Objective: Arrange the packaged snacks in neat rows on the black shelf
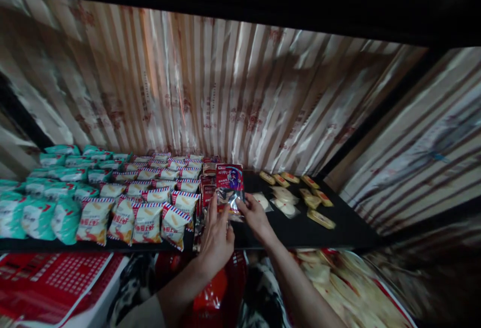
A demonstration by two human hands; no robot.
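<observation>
A dark red and purple snack packet (230,180) with a see-through lower part is held upright over the black shelf (259,233). My right hand (254,214) grips its lower right corner, the thumb lying on its front. At its lower left is my left hand (217,235), fingers pressed together against the packet's edge. Directly to the left, partly hidden by my left hand, stands a column of similar red packets (208,188). White snack bags with striped tops (146,223) fill rows beside that column.
Teal bags (39,215) stand in rows at the far left. Right of my hands lie flat white round packs (283,200) and several yellow packs (321,219). Below are a red-and-white box (56,283) and a box of pale packets (338,283). Corrugated sheeting (225,87) forms the back.
</observation>
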